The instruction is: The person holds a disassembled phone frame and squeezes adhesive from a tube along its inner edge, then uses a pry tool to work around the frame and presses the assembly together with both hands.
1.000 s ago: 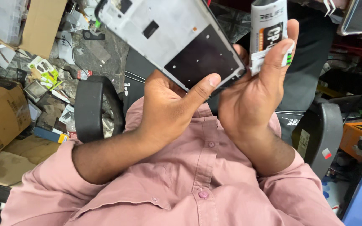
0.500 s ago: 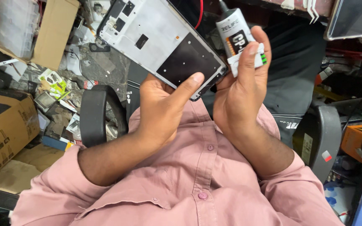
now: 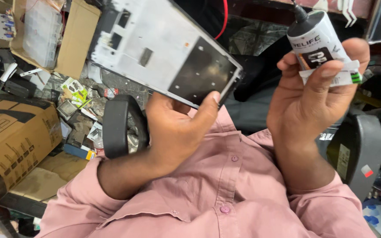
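Since there's only the head view to go on: compared with a second ago, the phone frame and glue tube have come closer to the camera and spread apart. Left hand is clamped on the frame's lower edge, thumb across the dark panel. Right hand is wrapped round the white tube, black nozzle up, maybe capped, hard to tell. Cardboard box sits lower left.
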